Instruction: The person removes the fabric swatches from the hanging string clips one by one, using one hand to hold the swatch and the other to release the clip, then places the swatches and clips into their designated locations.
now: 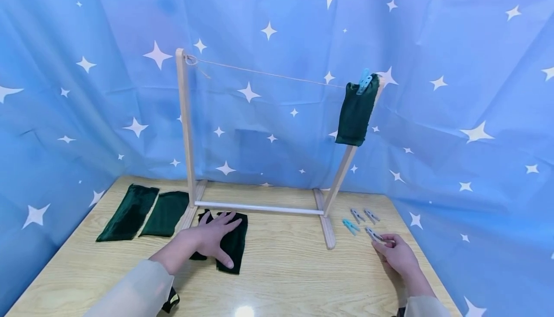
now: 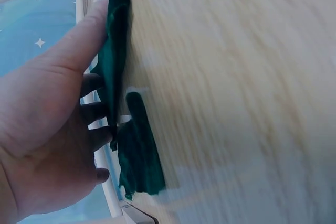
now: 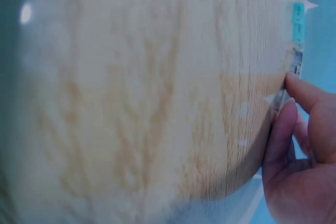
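My left hand (image 1: 212, 237) lies with fingers spread over a dark green cloth (image 1: 235, 250), thumb toward its near edge. A second dark green cloth (image 1: 199, 255) sits to its left, partly hidden under the same hand. In the left wrist view the thumb runs along the raised green cloth (image 2: 111, 51), and a separate green piece (image 2: 140, 156) lies farther off. At the right side of the table, my right hand (image 1: 398, 257) pinches the near end of a grey clothespin (image 1: 373, 234) between thumb and fingertips.
Two grey clothespins (image 1: 371, 216) and a light blue clothespin (image 1: 350, 226) lie beyond the right hand. A wooden stand (image 1: 186, 129) carries a string (image 1: 268, 73), where a green cloth (image 1: 355, 120) hangs by blue clothespins (image 1: 365, 83). Two green cloths (image 1: 127, 213) lie at the left.
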`<state>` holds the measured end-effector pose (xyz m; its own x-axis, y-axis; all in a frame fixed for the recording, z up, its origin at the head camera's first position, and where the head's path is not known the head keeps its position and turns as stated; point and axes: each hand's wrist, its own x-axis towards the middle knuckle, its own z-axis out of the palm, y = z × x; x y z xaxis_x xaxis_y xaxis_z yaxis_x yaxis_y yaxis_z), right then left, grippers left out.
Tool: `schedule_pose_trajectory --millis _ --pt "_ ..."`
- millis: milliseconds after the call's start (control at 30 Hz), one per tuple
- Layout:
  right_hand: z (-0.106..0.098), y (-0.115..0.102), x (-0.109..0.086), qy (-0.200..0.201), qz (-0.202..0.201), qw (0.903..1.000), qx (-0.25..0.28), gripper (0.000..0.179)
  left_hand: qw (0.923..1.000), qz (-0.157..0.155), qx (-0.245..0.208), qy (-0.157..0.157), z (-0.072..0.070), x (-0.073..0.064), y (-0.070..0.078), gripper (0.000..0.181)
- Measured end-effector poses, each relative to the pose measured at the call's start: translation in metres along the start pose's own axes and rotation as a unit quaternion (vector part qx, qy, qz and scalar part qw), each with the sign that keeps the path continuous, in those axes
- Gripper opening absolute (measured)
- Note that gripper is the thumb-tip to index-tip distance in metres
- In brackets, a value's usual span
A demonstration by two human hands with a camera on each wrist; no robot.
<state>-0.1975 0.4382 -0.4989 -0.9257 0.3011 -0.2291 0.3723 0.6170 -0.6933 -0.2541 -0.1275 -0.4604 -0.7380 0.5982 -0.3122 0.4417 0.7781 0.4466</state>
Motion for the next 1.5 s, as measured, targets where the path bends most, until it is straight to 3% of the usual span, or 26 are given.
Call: schedule_pose_trajectory --millis 133,367,633,800,967,1067,1200,1333,1500 --pt "0.0 -0.002 -0.001 0.002 -0.001 1.0 0.0 0.069 0.9999 0.011 -0.012 0.003 0.0 -0.001 -0.002 0.121" --pt "0.001 -0.003 -0.003 0.004 -0.003 1.0 -0.003 0.071 0.9996 -0.001 -0.021 0.018 -0.001 -0.005 0.003 0.116" --pt "-0.001 -0.001 -0.004 0.002 -0.004 0.9999 -0.016 0.079 0.9931 0.055 -0.06 0.084 -0.002 -0.002 0.006 0.095" --pt "-0.004 -0.002 -0.007 0.003 0.001 0.9989 0.046 0.084 0.9849 0.075 -0.09 0.128 -0.011 -0.007 0.017 0.083" --pt "-0.012 -0.01 -0.019 0.022 -0.014 0.995 0.097 0.068 0.9792 0.095 -0.099 0.149 -0.02 -0.01 0.028 0.075" --pt "-0.021 -0.021 -0.029 0.038 -0.041 0.9938 0.096 0.062 0.9728 0.12 -0.103 0.169 -0.024 -0.01 0.036 0.068" --pt "-0.036 -0.047 -0.045 0.068 -0.101 0.9895 0.079 0.056 0.9579 0.158 -0.112 0.212 -0.031 -0.009 0.051 0.056" --pt "-0.057 -0.079 -0.059 0.091 -0.157 0.9809 0.071 0.047 0.9427 0.189 -0.13 0.242 -0.044 -0.006 0.072 0.046" --pt "-0.085 -0.125 -0.072 0.111 -0.196 0.9723 0.063 0.035 0.9242 0.226 -0.156 0.266 -0.065 0.002 0.099 0.038"
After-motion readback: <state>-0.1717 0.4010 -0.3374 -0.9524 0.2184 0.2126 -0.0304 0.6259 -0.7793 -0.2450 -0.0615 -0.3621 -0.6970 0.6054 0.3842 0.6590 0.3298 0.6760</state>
